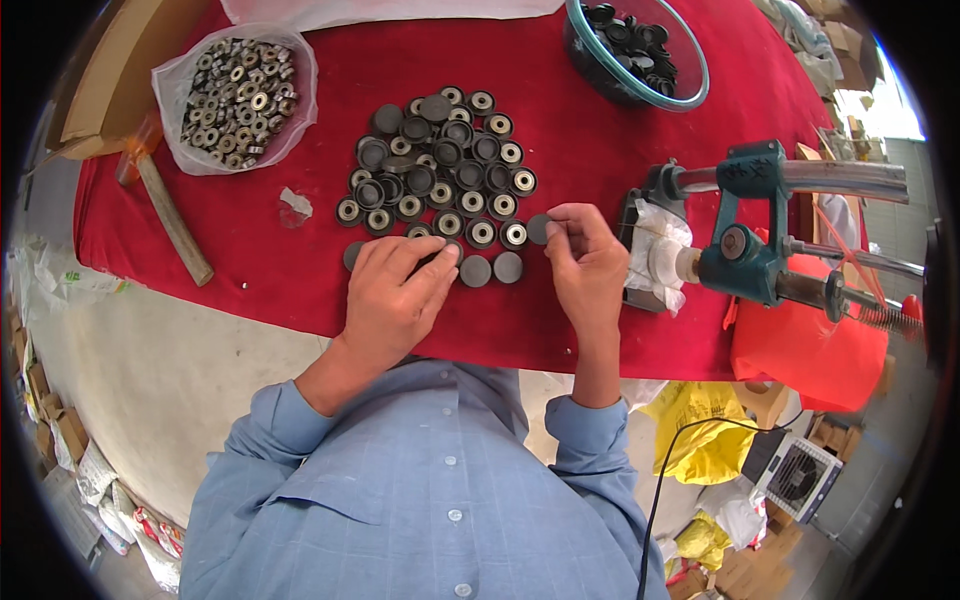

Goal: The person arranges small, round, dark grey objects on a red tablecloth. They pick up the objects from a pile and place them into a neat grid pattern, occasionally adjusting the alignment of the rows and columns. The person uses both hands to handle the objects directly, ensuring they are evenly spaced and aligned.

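A pile of black round caps (447, 153), many with a metal bearing set in the middle, covers the center of the red-covered table. My right hand (585, 255) pinches a dark grey round cap (538, 229) between thumb and fingers, at the pile's right edge. At the near edge, my left hand (395, 290) has its fingers bent over a black round cap (456, 250), partly hidden by the fingertips. Two flat grey discs (490, 269) lie side by side between my hands. Another cap (353, 256) sits just left of my left hand.
A plastic-lined container of metal bearings (240, 100) stands at the far left, near a wooden-handled hammer (175, 220). Far right is a clear bowl of black caps (640, 55). A green lever press (745, 240) stands beside my right hand, with a red bag (810, 345) under it.
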`<state>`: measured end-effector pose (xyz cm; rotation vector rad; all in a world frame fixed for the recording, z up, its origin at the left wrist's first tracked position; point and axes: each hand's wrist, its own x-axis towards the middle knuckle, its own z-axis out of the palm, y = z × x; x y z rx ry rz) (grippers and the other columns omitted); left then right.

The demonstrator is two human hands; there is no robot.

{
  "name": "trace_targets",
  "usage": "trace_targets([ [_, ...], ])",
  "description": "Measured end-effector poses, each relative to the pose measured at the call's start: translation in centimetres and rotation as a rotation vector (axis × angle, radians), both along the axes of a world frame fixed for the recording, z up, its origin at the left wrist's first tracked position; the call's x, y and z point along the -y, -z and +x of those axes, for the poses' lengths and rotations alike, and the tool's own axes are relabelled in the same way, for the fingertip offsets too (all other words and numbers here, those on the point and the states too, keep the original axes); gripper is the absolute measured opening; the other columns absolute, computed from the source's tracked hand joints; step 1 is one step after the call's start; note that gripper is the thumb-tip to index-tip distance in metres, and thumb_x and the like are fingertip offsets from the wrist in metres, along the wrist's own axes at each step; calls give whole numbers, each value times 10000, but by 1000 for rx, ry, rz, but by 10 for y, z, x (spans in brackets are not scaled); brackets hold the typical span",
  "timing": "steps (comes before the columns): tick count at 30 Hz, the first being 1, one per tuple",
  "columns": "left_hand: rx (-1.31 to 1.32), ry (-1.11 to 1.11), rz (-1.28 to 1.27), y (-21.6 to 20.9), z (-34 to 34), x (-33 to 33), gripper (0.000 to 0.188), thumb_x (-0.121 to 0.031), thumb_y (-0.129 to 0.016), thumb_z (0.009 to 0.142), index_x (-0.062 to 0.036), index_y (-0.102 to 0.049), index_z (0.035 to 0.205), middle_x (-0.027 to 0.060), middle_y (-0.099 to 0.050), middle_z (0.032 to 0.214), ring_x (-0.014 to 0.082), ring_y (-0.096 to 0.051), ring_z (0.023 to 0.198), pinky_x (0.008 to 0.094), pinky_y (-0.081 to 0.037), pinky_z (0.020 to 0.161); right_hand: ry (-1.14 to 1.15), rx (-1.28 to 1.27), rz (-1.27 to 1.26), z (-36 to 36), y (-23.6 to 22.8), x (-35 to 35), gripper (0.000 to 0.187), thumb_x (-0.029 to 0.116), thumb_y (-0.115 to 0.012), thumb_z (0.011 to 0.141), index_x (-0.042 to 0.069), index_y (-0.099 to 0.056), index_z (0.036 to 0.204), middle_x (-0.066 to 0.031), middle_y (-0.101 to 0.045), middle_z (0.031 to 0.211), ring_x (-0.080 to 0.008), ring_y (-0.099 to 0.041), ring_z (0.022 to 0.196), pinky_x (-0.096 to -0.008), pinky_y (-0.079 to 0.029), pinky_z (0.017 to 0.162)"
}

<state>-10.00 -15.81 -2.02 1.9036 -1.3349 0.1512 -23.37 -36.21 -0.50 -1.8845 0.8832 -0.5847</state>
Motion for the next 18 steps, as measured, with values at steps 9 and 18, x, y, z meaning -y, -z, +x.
trace_targets([
  [9, -18, 22, 12, 4, 5, -5, 311, 7, -839, 858, -4, -800, 1167, 97, -743, 1182, 295, -709, 996, 429, -563, 851, -223, -116, -493, -14, 5, -8, 345, 3, -811, 908, 25, -755, 1248, -157, -702, 1234, -349, -726, 1050, -443, -612, 888],
  [18, 179, 98, 114, -5, -1, -5, 389, -78, -823, 871, -51, -792, 1259, 61, -734, 1389, 253, -677, 1123, 427, -502, 957, -116, 46, -369, -15, 6, -12, 319, -34, -801, 907, 32, -776, 1218, -135, -748, 1129, -319, -745, 991, -420, -618, 826],
])
